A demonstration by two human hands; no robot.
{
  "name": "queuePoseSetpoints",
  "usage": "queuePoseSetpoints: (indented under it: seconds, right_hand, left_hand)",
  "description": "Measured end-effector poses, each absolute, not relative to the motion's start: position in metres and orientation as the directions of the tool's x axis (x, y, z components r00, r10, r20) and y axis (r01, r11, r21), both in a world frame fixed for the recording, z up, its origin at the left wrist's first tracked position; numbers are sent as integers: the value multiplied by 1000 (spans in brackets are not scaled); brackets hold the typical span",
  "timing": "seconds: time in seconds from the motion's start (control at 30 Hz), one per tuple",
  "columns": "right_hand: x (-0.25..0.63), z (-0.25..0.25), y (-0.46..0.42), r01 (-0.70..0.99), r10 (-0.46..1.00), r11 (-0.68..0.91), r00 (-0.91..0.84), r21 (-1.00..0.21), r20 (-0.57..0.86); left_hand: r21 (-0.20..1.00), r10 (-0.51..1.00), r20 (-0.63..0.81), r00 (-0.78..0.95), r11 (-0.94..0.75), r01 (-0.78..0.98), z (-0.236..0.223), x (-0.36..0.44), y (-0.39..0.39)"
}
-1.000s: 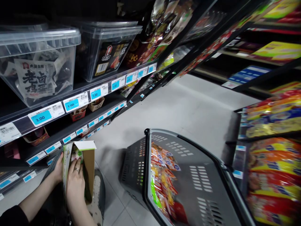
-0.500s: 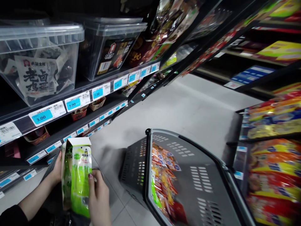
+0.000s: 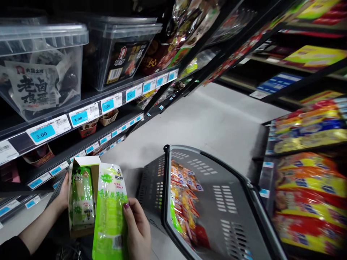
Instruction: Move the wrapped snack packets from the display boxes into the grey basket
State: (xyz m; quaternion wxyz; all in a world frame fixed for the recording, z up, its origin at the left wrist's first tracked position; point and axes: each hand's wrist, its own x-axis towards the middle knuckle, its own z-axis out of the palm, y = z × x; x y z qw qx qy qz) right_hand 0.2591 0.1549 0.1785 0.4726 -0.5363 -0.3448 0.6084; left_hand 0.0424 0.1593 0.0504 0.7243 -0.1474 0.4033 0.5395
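My left hand (image 3: pixel 64 191) grips the far side of an open cardboard display box (image 3: pixel 93 177) held upright at the lower left. More green packets (image 3: pixel 81 196) stand inside it. My right hand (image 3: pixel 137 231) is closed on a bright green snack packet (image 3: pixel 110 213), thumb across its front, just right of the box. The packet is out of the box and tilts toward the grey shopping basket (image 3: pixel 233 195).
The grey basket holds orange and red snack packs (image 3: pixel 183 196). Dark shelves with blue price tags (image 3: pixel 43 133) and clear lidded bins (image 3: pixel 40 68) run along the left. Shelves of colourful packets (image 3: pixel 306 173) stand at the right. A grey floor aisle (image 3: pixel 217 119) lies between.
My right hand has drawn a green packet out of the cardboard box and carried it to the right, toward the basket. My left hand still holds the box.
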Motion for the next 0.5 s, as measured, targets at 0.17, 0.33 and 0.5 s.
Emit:
queuePoseSetpoints:
  seconds: [0.17,0.33,0.5]
  right_hand:
    - [259,184,158,-254,924,-359,40,-898,-380]
    - [259,190,160,-295,911,-375,58,-879,-409]
    - [258,194,161,-301,910,-369,77,-879,-408]
  left_hand:
    - [211,649,-755,93,375,-903,42,39,158]
    - [202,628,-772,98,389,-899,40,38,156]
    - [199,607,-787,113,423,-884,45,38,157]
